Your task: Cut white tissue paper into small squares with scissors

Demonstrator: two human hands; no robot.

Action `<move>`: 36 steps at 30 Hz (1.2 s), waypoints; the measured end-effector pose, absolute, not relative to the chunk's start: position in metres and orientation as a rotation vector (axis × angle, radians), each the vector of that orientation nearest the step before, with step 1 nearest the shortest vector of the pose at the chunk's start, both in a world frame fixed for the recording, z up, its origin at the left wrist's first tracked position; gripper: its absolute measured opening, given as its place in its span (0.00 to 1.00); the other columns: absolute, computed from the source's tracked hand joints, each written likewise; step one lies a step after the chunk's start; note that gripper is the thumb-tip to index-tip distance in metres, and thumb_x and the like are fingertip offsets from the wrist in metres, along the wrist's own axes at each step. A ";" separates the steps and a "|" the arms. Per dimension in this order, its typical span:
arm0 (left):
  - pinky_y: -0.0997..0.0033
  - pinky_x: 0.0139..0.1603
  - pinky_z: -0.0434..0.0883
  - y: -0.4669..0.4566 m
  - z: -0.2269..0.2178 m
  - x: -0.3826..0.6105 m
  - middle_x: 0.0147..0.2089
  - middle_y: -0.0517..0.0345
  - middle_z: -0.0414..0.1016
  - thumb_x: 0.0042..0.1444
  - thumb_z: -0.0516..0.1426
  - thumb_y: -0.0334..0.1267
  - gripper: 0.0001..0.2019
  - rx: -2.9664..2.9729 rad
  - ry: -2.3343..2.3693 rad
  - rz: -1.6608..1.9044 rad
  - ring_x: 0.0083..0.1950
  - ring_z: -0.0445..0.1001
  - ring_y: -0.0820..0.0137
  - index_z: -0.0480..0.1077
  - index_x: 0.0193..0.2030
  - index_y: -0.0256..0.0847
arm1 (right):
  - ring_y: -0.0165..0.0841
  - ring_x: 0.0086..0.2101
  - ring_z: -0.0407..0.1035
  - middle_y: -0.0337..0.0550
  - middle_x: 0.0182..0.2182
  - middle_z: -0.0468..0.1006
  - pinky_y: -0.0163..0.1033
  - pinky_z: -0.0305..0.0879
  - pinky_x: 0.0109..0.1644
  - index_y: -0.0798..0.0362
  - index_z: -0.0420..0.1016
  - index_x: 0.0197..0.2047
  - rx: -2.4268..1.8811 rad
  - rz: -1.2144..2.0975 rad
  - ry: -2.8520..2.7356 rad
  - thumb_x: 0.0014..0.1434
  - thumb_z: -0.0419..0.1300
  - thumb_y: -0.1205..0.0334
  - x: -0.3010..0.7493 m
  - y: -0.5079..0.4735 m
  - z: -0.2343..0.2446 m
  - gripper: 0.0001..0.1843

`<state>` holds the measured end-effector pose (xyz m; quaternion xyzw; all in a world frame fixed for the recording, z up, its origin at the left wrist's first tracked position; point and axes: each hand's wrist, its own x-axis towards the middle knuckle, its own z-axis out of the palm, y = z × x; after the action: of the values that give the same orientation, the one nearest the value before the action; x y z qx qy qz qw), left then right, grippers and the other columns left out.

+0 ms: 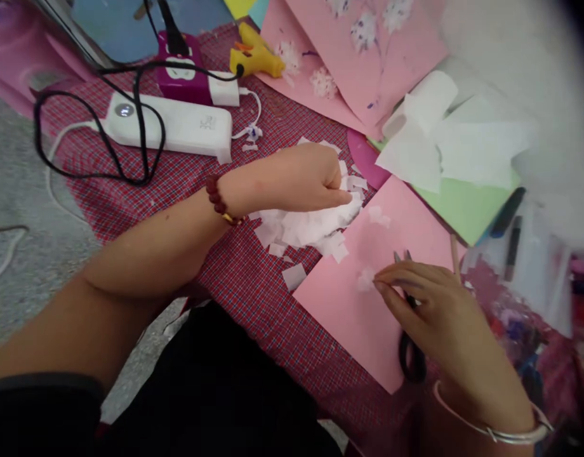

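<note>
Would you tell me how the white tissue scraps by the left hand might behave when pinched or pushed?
The white tissue scraps look thin and crumpled, so they are probably very light and floppy. Lying as loose separate pieces on the checked cloth, they would likely scatter rather than slide together.

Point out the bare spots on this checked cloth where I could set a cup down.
Bare cloth lies between the paper scraps, the pink sheet and the lap. The sheet's near corner, beside the right hand holding scissors, is bare too. Crowded: the power strip, cables and glue gun up top; left hand grips the scraps.
</note>
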<state>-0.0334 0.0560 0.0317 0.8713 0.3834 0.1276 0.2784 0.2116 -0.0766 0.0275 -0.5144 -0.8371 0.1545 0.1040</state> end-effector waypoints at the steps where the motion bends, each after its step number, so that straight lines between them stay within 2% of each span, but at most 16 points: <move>1: 0.68 0.31 0.47 0.057 0.032 -0.035 0.16 0.64 0.46 0.56 0.53 0.39 0.22 2.362 1.067 0.362 0.23 0.55 0.75 0.54 0.13 0.39 | 0.41 0.34 0.75 0.42 0.31 0.80 0.49 0.65 0.41 0.49 0.71 0.30 -1.530 0.418 -2.461 0.63 0.58 0.64 0.208 -0.078 0.030 0.08; 4: 0.68 0.31 0.49 0.060 0.033 -0.041 0.17 0.61 0.55 0.52 0.55 0.33 0.16 2.369 1.143 0.481 0.25 0.60 0.71 0.60 0.14 0.39 | 0.38 0.31 0.73 0.41 0.29 0.77 0.47 0.65 0.41 0.49 0.67 0.28 -1.560 0.418 -2.422 0.63 0.59 0.65 0.194 -0.080 0.032 0.10; 7: 0.69 0.30 0.51 0.064 0.035 -0.045 0.20 0.61 0.64 0.50 0.57 0.29 0.11 2.220 1.144 0.864 0.26 0.62 0.73 0.66 0.18 0.39 | 0.38 0.34 0.73 0.41 0.32 0.78 0.48 0.65 0.47 0.50 0.71 0.37 -1.585 0.440 -2.417 0.63 0.57 0.69 0.182 -0.077 0.026 0.05; 10: 0.70 0.27 0.54 0.065 0.038 -0.045 0.20 0.62 0.63 0.56 0.58 0.35 0.15 1.826 1.002 1.460 0.24 0.60 0.75 0.66 0.19 0.40 | 0.38 0.34 0.74 0.40 0.32 0.79 0.48 0.64 0.48 0.50 0.72 0.36 -1.628 0.466 -2.378 0.63 0.57 0.69 0.173 -0.070 0.019 0.06; 12: 0.70 0.23 0.53 0.065 0.039 -0.044 0.19 0.62 0.63 0.61 0.56 0.42 0.20 1.531 0.867 1.668 0.20 0.59 0.76 0.66 0.18 0.41 | 0.37 0.32 0.73 0.40 0.30 0.78 0.47 0.64 0.43 0.51 0.72 0.32 -1.661 0.500 -2.343 0.63 0.58 0.68 0.170 -0.063 0.016 0.07; 14: 0.69 0.19 0.51 0.066 0.038 -0.043 0.17 0.61 0.62 0.64 0.53 0.47 0.23 1.347 0.752 1.696 0.17 0.57 0.76 0.66 0.18 0.41 | 0.37 0.30 0.72 0.41 0.29 0.77 0.46 0.65 0.39 0.51 0.72 0.31 -1.686 0.538 -2.294 0.62 0.59 0.67 0.169 -0.056 0.014 0.07; 17: 0.69 0.17 0.47 0.069 0.036 -0.042 0.15 0.62 0.58 0.63 0.54 0.48 0.25 1.241 0.636 1.671 0.16 0.55 0.76 0.63 0.15 0.42 | 0.38 0.33 0.72 0.44 0.32 0.78 0.45 0.67 0.39 0.52 0.74 0.36 -1.678 0.581 -2.198 0.62 0.58 0.68 0.164 -0.046 0.011 0.04; 21: 0.69 0.19 0.48 0.068 0.034 -0.040 0.14 0.64 0.56 0.61 0.56 0.41 0.25 1.163 0.612 1.615 0.16 0.53 0.77 0.57 0.14 0.42 | 0.39 0.37 0.73 0.45 0.36 0.77 0.46 0.69 0.43 0.52 0.75 0.40 -1.586 0.584 -2.225 0.62 0.56 0.70 0.150 -0.037 0.008 0.07; 25: 0.69 0.21 0.48 0.067 0.035 -0.041 0.16 0.67 0.50 0.56 0.58 0.30 0.22 1.088 0.736 1.634 0.19 0.50 0.78 0.52 0.15 0.41 | 0.45 0.44 0.71 0.51 0.42 0.76 0.51 0.68 0.48 0.53 0.73 0.46 -1.529 0.428 -2.372 0.61 0.58 0.68 0.134 -0.029 0.007 0.09; 29: 0.70 0.22 0.50 0.067 0.039 -0.048 0.17 0.67 0.49 0.54 0.58 0.28 0.21 1.021 0.758 1.677 0.20 0.51 0.77 0.51 0.17 0.42 | 0.48 0.45 0.70 0.56 0.46 0.74 0.53 0.67 0.46 0.56 0.70 0.52 -1.647 0.303 -2.371 0.59 0.59 0.68 0.134 -0.018 0.004 0.17; 31: 0.70 0.22 0.52 0.066 0.043 -0.051 0.18 0.67 0.53 0.57 0.57 0.32 0.21 0.991 0.792 1.624 0.20 0.52 0.76 0.52 0.17 0.42 | 0.47 0.42 0.71 0.54 0.44 0.76 0.52 0.66 0.44 0.56 0.70 0.50 -1.698 0.344 -2.370 0.58 0.59 0.68 0.137 -0.013 0.002 0.16; 34: 0.69 0.22 0.52 0.064 0.049 -0.052 0.18 0.65 0.55 0.64 0.53 0.39 0.22 0.955 0.809 1.514 0.20 0.53 0.76 0.54 0.18 0.42 | 0.44 0.38 0.71 0.48 0.34 0.76 0.49 0.65 0.42 0.53 0.73 0.37 -1.691 0.522 -2.379 0.58 0.58 0.68 0.142 -0.008 0.001 0.04; 36: 0.69 0.23 0.51 0.063 0.050 -0.051 0.18 0.64 0.55 0.65 0.52 0.39 0.23 0.951 0.794 1.487 0.20 0.53 0.76 0.54 0.18 0.42 | 0.41 0.35 0.70 0.44 0.30 0.75 0.46 0.65 0.40 0.52 0.71 0.30 -1.672 0.703 -2.234 0.59 0.58 0.67 0.145 -0.007 0.003 0.06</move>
<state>-0.0515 0.0627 0.0504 0.4048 0.3379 0.6326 0.5672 0.1454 -0.0068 0.0031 -0.5759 -0.7696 0.2424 0.1318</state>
